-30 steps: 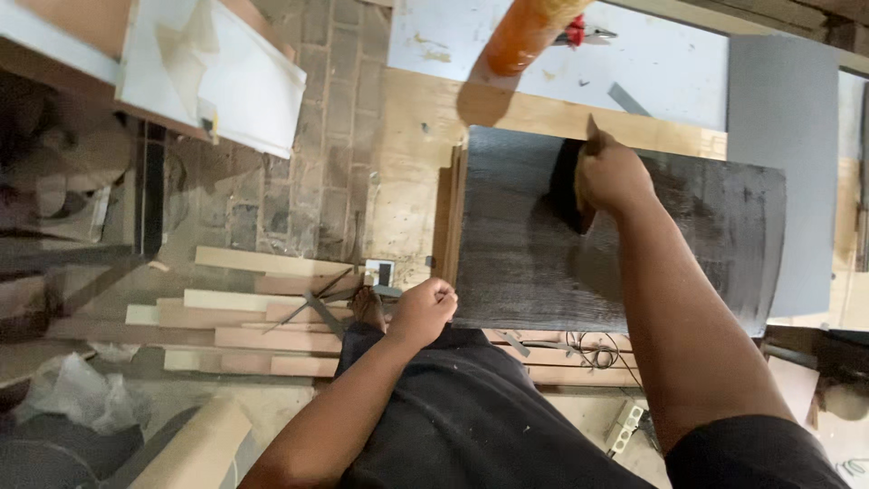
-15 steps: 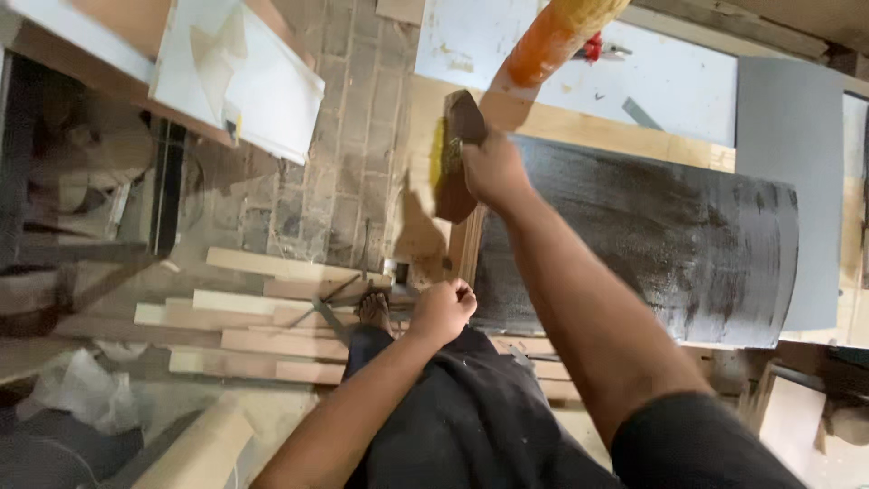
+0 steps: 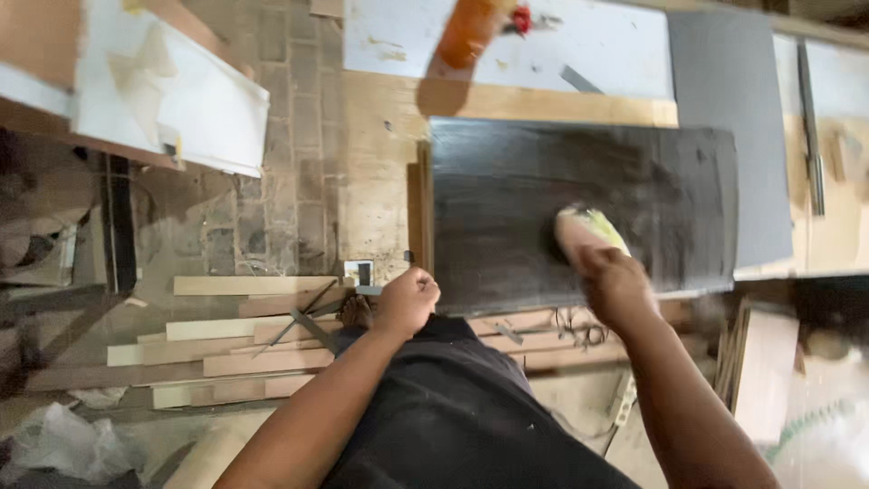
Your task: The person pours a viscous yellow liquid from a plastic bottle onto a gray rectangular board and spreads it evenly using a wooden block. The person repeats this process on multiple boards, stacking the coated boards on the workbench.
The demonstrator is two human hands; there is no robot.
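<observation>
Black streaked board, yellowish pad

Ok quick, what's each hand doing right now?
Left hand: closed in a fist at the dark board's near corner.
Right hand: closed on a yellowish pad, pressed onto the board.

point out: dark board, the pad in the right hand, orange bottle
dark board (image 3: 507, 195), head view, bare left part of its top face.
pad (image 3: 588, 231), head view, pale end showing ahead of the fingers.
orange bottle (image 3: 466, 36), head view, middle of its blurred body.
</observation>
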